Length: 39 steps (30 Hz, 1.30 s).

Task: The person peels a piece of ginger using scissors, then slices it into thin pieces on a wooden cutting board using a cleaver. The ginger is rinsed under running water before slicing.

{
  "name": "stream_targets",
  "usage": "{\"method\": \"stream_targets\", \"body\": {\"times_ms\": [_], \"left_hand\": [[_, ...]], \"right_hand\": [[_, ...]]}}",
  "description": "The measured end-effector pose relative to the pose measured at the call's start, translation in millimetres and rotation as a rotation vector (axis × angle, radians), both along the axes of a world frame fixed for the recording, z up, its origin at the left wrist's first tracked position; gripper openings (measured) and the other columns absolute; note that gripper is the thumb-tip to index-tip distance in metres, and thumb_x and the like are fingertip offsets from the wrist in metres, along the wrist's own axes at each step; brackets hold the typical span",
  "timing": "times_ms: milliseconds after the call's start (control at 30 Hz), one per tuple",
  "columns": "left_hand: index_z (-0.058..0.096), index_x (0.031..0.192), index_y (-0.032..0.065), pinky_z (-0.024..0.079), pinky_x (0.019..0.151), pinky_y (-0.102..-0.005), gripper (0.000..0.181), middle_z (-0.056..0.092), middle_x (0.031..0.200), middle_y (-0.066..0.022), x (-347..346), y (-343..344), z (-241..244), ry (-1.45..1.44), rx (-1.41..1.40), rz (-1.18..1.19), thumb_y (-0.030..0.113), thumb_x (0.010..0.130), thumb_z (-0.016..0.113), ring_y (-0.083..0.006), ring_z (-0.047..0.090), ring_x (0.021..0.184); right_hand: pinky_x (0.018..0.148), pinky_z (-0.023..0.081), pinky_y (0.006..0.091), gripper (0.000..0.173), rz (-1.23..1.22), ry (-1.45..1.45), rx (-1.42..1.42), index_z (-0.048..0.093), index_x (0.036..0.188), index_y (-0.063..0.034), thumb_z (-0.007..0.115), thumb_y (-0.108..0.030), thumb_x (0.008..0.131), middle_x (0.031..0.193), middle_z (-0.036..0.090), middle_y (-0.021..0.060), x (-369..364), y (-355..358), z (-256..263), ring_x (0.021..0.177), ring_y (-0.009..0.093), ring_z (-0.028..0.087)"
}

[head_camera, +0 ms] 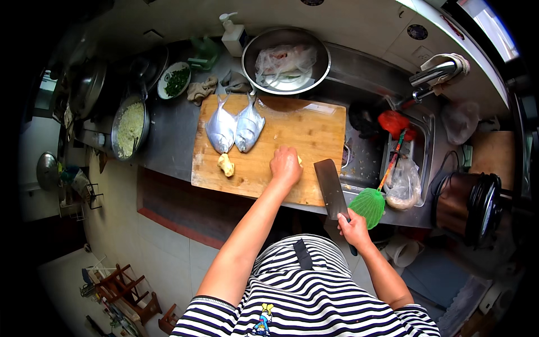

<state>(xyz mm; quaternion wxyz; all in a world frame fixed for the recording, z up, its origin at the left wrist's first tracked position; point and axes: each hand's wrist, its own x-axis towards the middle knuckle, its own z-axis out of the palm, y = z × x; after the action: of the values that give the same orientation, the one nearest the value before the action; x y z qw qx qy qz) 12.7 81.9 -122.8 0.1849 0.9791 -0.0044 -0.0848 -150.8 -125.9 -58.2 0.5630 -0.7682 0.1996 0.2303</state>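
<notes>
My left hand rests on the right half of a wooden cutting board, its fingers curled round a pale yellow piece, perhaps peeled ginger, mostly hidden by the hand. The handle of a cleaver is in my right hand, at the board's near right corner; its broad blade lies over the board's right edge. Two silvery whole fish lie side by side on the left of the board, tails pointing away from me. Just below their heads sits a knobbly yellow ginger piece.
Behind the board stands a metal basin with plastic-bagged food. Bowls of chopped greens and pale chopped food stand left. To the right are a sink, a green fly swatter, a plastic bag and a dark cooker.
</notes>
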Motion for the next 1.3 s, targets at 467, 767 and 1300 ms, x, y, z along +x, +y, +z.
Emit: {"method": "stream_targets", "body": {"times_ms": [467,767,1300], "left_hand": [[0.052,0.083,0.0131,0.035,0.05,-0.0203,0.013,0.052,0.071,0.0041,-20,138,24,-0.077,-1.122,0.569,0.006,0.084,0.063,-0.0046,0.045,0.057],[0.052,0.084,0.011,0.034,0.054,-0.0209,0.016,0.049,0.073,0.0053,-51,135,-8,0.043,-1.189,0.634,0.004,0.079,0.065,-0.0028,0.042,0.064],[0.051,0.081,0.0096,0.036,0.058,-0.0208,0.016,0.047,0.073,0.0056,-60,130,-8,0.038,-1.086,0.55,0.004,0.076,0.066,-0.0036,0.042,0.067]], "right_hand": [[0.061,0.048,0.0428,0.023,0.478,-0.33,-0.148,0.061,0.089,-0.0024,0.06,-0.025,0.088,0.071,0.061,0.0224,35,83,-51,0.066,0.039,0.06],[0.044,0.046,0.0332,0.031,-0.055,-0.203,-0.444,0.057,0.084,0.0009,0.057,-0.029,0.091,0.059,0.058,0.0079,144,-34,-49,0.045,0.017,0.057],[0.048,0.047,0.0374,0.036,-0.081,-0.277,-0.323,0.059,0.083,-0.0009,0.057,-0.036,0.089,0.06,0.061,0.0111,152,62,-129,0.049,0.021,0.058]]}}
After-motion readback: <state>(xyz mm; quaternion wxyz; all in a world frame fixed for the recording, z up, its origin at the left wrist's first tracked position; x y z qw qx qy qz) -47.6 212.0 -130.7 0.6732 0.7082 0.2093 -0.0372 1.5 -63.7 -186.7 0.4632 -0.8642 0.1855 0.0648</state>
